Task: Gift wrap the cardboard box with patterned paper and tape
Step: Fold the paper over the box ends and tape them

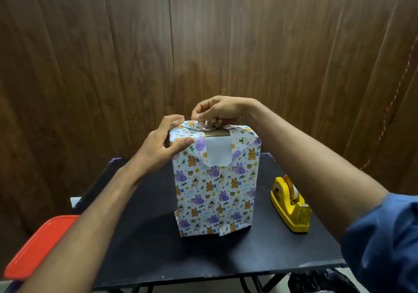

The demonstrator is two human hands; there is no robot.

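Standing upright on its short end, the box (214, 193) had its long axis vertical, one broad papered face turned toward the camera. It stood near the middle of the black table (144, 243), nearer the far edge than the near one. A white paper flap (218, 153) hung folded down over the top of that face, with a bare strip of brown cardboard just above it. The left hand (164, 144) gripped the box's upper left corner, thumb pressed on the front face and fingers curled over the top edge. The right hand (218, 111) rested on the top, fingers curled, pinching a paper fold there. A yellow tape dispenser (290, 204) sat by the table's right edge, well apart from the box
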